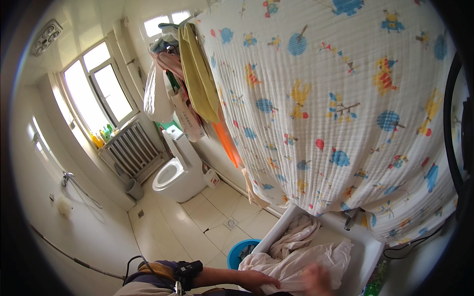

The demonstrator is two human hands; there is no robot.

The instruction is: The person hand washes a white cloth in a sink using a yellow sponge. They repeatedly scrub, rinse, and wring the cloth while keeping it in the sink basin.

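A wet, pale white cloth (323, 256) lies bunched in a white sink (363, 256) and over its near left rim. My left hand (261, 282) is closed on the cloth's near edge, its forearm coming in from the lower left with a black device (187, 271) strapped on it. Over the near part of the same cloth, my right hand (317, 280) is smeared by motion, so its fingers cannot be made out. Farther back in the sink sits a crumpled beige-pink cloth (298, 234). A dark tap (350, 219) juts out above the sink's far side.
A blue basin (236, 254) with dark fabric stands left of the sink. A large printed sheet (316, 123) hangs behind the tap. Garments (200, 74) hang beside it. Beyond are a toilet (177, 172), radiator (133, 148) and grey bin (134, 189). A green bottle (376, 278) stands right.
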